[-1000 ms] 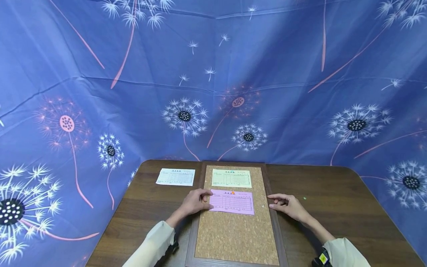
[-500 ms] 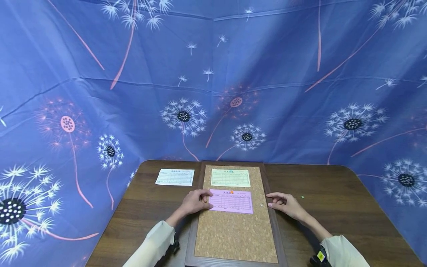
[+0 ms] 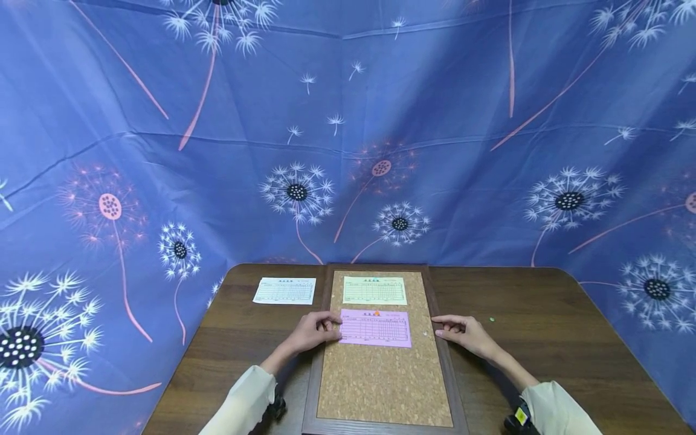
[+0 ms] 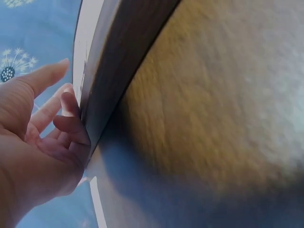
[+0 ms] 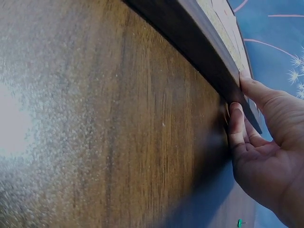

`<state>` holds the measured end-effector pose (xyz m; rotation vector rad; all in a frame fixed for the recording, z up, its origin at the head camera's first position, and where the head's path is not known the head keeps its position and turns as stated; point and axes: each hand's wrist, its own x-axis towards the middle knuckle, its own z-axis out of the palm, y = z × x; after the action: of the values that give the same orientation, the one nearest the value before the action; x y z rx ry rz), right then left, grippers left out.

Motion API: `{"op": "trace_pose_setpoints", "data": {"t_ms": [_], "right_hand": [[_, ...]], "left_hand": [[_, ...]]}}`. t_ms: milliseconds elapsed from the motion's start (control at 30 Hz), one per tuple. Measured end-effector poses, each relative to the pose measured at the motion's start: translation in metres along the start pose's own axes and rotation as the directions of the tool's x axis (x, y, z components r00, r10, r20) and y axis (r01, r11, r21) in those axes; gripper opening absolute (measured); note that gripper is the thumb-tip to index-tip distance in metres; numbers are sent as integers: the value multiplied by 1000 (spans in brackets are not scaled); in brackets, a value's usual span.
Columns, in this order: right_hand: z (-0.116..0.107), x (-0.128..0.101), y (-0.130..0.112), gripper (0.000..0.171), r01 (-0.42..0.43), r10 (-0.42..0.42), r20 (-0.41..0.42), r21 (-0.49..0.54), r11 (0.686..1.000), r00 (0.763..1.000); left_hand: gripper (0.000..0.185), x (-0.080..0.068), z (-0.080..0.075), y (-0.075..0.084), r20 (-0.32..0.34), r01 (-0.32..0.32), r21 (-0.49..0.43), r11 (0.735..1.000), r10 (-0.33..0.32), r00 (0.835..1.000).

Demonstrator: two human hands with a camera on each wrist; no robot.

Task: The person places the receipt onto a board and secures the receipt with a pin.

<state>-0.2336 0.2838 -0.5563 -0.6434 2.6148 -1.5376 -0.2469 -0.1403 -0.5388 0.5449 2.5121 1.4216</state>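
A framed corkboard (image 3: 380, 386) lies on the table. On it is a purple printed slip (image 3: 375, 329) with an orange pin (image 3: 377, 313) at its top edge. Above that lies a pale green slip (image 3: 374, 291) with a small blue spot, perhaps a pin. My left hand (image 3: 311, 331) is at the purple slip's left edge, thumb and index extended. In the left wrist view its other fingers curl loosely beside the frame. With my right hand (image 3: 469, 336) I hold the board's right frame; the right wrist view shows the thumb on top and fingers against its side.
A pale blue printed slip (image 3: 284, 291) lies on the table left of the board. A green push pin (image 5: 240, 222) rests on the wood (image 3: 544, 350) right of my right hand. A blue dandelion-print cloth (image 3: 462, 121) hangs behind the table.
My left hand has drawn slightly left, its fingertips off the purple slip's surface to its edge. The right hand keeps its place on the frame. The head view has shifted a little.
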Motion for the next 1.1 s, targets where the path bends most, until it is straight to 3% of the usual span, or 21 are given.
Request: {"op": "trace_pose_setpoints", "data": {"t_ms": [233,567,1100], "right_hand": [[1,-1,2,32,3,-4,7,17,1000,1000],[1,-1,3,32,15,-15,-1,5,1000,1000],[2,-1,3,32,29,-29,-7,35,999,1000]], "left_hand": [[29,-8,-8,-4,30,48,-108,993,-45,999],[30,-11,-13,-4,26,101,-154,983,-98,995],[29,-10,-12,-7,31,95,-201,975,-91,995]]}}
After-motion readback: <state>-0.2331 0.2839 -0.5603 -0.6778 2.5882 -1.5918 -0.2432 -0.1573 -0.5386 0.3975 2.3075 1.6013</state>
